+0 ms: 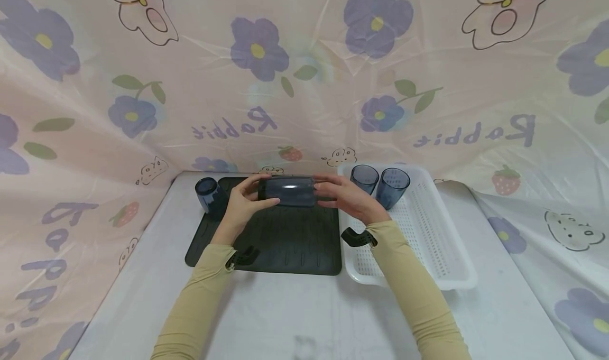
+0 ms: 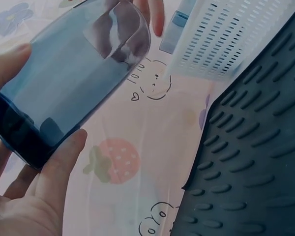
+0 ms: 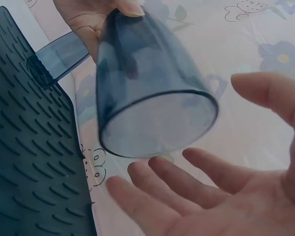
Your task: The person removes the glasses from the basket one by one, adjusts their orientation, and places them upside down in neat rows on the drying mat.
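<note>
A blue-tinted drinking glass (image 1: 288, 191) is held sideways above the black drying mat (image 1: 290, 243). My left hand (image 1: 241, 205) grips it around its dark base, thumb on one side and fingers on the other, as the left wrist view shows on the glass (image 2: 73, 73). The mouth of the glass (image 3: 157, 78) points toward my right hand (image 1: 349, 195). In the right wrist view, that hand (image 3: 226, 191) has its fingers spread and relaxed just beyond the rim, with a gap from the glass.
Another blue glass (image 1: 211, 196) stands at the mat's back left corner. Two more glasses, one on the left (image 1: 364, 177) and one on the right (image 1: 392, 186), stand in the white perforated basket (image 1: 459, 259) to the right. Patterned cloth (image 1: 304, 101) hangs behind.
</note>
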A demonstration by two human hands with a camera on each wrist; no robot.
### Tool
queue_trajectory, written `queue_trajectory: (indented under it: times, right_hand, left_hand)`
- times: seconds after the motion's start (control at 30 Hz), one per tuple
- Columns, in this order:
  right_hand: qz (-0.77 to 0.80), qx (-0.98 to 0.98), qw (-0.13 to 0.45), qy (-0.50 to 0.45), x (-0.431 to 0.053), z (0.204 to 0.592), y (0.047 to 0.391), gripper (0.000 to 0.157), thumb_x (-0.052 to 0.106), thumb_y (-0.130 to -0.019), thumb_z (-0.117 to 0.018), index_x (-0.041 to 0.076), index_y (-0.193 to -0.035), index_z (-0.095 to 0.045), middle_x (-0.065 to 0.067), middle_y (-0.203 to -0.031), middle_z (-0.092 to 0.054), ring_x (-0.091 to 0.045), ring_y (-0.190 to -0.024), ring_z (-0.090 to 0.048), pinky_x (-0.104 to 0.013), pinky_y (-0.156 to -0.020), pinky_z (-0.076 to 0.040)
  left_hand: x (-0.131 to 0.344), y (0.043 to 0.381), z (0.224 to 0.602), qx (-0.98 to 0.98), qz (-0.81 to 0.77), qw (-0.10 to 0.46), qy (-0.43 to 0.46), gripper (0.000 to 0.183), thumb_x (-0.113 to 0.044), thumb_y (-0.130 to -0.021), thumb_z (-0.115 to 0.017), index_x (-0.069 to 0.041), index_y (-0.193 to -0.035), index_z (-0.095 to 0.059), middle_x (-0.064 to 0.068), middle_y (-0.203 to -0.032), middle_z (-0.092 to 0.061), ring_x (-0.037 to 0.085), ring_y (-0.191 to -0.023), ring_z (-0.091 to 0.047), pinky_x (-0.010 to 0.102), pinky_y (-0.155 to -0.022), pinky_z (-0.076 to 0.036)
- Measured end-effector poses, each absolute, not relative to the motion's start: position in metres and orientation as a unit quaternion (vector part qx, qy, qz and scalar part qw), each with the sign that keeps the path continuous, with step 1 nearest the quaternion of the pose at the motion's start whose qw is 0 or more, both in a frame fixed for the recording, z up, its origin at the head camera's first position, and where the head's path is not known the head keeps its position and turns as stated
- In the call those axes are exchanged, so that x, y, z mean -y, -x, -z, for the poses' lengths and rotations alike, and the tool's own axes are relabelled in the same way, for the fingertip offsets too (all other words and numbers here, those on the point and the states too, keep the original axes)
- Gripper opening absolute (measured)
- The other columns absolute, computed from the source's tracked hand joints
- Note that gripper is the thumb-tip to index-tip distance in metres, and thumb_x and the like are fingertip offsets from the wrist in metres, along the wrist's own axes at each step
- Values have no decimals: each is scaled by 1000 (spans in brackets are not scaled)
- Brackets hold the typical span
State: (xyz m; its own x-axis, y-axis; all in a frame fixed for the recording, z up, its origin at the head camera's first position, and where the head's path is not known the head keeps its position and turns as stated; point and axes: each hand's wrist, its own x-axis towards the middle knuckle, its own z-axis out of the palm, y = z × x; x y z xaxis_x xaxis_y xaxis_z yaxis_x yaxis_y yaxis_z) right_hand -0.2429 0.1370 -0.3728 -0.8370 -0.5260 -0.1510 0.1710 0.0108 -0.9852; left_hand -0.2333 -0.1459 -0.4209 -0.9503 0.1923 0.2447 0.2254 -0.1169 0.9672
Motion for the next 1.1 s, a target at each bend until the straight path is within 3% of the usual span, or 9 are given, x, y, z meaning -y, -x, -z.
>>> queue_trajectory:
  times: [0.27, 0.5, 0.67, 0.87, 1.1]
  right_hand:
    - [697, -657, 248, 145, -146, 372, 241, 52, 19, -101, -51, 5, -147, -34, -18, -148, -34, -37, -135, -32, -51, -108, -30]
    - [709, -649, 236, 145, -160, 372, 240, 48, 17, -102, -49, 3, -146, -35, -23, -147, -34, -38, -133, -35, -50, -107, -32]
    - [722, -638, 226, 144, -167, 369, 238, 45, 16, -103, -47, 3, -145, -36, -22, -146, -37, -37, -132, -39, -50, -107, -33]
    - [735, -625, 220, 147, -175, 363, 236, 46, 17, -104, -43, 2, -146, -32, -23, -148, -32, -37, -134, -36, -50, -108, -31]
    - [737, -625, 211, 147, -182, 361, 234, 47, 21, -104, -44, 1, -146, -34, -20, -146, -38, -37, -134, -36, -50, -108, -32]
  left_hand:
    - [156, 230, 427, 676, 723, 18, 140, 67, -4, -73, -83, -10, -133, -55, 11, -129, -51, 26, -95, -64, 33, -80, -55]
    - [166, 228, 431, 685, 715, 33, 136, 70, -3, -73, -83, -9, -136, -52, 13, -132, -50, 26, -104, -60, 32, -79, -55]
    - [171, 226, 433, 685, 718, 34, 122, 69, -4, -71, -84, -14, -132, -53, 10, -134, -51, 23, -106, -59, 30, -78, -55]
    - [177, 226, 435, 676, 728, 27, 111, 69, -3, -71, -85, -12, -130, -51, 11, -128, -54, 24, -101, -62, 33, -78, -55]
    - [183, 224, 436, 684, 723, 31, 88, 69, -5, -69, -86, -16, -127, -52, 11, -126, -55, 24, -99, -63, 33, -78, -55]
